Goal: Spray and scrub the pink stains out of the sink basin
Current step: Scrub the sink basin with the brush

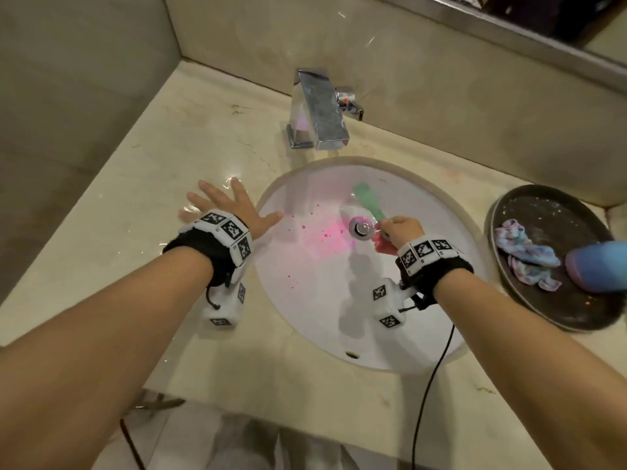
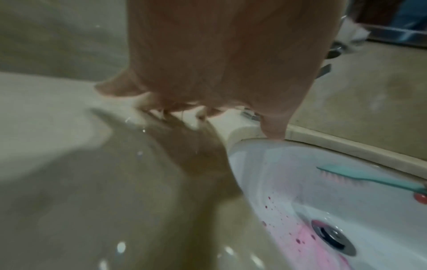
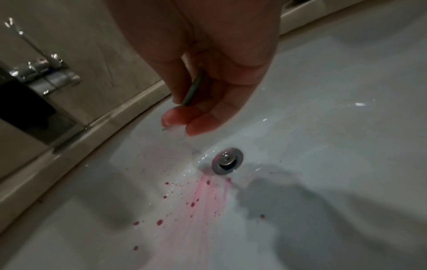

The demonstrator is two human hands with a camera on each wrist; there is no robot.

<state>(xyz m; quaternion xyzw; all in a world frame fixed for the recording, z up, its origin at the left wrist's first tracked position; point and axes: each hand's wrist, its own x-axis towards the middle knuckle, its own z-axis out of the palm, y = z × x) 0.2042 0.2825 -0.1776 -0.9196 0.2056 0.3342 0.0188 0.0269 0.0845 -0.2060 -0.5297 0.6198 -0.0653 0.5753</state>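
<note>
The white sink basin (image 1: 305, 300) carries pink stains (image 1: 325, 235) as spots and a smear left of the drain (image 1: 362, 228). My right hand (image 1: 398, 234) grips the handle of a green brush (image 1: 368, 200), whose head lies on the far wall of the basin. From the left wrist the brush (image 2: 360, 176) shows pale bristles pointing down above the stains (image 2: 300, 235). In the right wrist view my fingers (image 3: 203, 102) pinch the thin handle above the drain (image 3: 227, 160) and stains (image 3: 196, 201). My left hand (image 1: 224, 208) lies flat, fingers spread, on the counter (image 1: 142, 184) beside the basin.
A chrome tap (image 1: 319, 110) stands behind the basin. At the right, a dark round tray (image 1: 549, 205) holds a crumpled pastel cloth (image 1: 524, 256) and a blue bottle (image 1: 600, 269). A black cable (image 1: 427, 395) hangs from my right wrist over the counter's front edge.
</note>
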